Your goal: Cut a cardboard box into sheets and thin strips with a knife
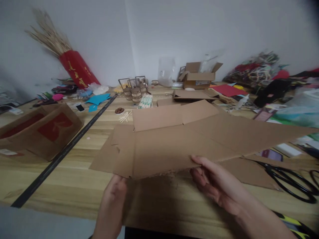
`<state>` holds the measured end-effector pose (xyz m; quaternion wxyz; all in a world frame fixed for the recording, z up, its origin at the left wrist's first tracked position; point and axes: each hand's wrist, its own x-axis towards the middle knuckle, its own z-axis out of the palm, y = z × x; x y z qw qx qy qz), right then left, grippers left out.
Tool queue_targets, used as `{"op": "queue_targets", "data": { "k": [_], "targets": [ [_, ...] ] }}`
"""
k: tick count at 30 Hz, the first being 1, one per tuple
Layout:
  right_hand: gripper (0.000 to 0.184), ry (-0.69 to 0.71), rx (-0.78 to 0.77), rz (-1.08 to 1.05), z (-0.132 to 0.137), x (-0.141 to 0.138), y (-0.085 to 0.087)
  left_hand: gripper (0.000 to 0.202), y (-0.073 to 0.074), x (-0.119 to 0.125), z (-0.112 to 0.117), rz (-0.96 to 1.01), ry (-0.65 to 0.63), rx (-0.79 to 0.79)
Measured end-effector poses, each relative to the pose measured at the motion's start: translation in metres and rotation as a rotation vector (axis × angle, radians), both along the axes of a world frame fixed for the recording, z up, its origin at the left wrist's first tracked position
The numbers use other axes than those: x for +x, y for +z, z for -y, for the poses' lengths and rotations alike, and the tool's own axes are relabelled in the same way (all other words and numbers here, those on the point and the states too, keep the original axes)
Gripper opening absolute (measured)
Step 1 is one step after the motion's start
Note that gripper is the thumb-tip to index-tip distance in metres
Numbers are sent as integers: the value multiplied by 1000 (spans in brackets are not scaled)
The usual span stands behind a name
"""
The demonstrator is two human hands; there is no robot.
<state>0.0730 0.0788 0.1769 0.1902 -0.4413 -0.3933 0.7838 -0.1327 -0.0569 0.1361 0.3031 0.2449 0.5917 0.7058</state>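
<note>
Brown cardboard sheet [166, 149], creased, seemingly ragged-edged.

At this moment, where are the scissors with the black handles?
In the head view, the black-handled scissors lie near the right edge, to the right of the right hand and just above the yellow-and-black tool.

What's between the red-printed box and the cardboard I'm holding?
In the head view, a black strip and a pale scrap on the table, between box and cardboard.
</note>
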Motion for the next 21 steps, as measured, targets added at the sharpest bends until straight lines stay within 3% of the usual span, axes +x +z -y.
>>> {"op": "queue_targets", "data": {
  "k": [3, 6, 13, 17, 21],
  "targets": [
    [54, -36, -25, -12, -2, -2, 3, 37, -7, 0, 7, -161, -77, -149],
    [55, -43, -112, -28, -1, -5, 5, 39, -4, 8, 8, -224, 37, -224],
    [41, -184, -253, -84, -6, -17, 31, 27, 29, 21, -4, -351, 293, -274],
    [37, -121, -226, -146, -18, -21, 46, 29, 46, 8, -9, -458, 242, -253],
    [41, -29, -211, -181, -27, -22, 51, 32, 52, -5, -9, -356, 113, -205]
  ]
}}
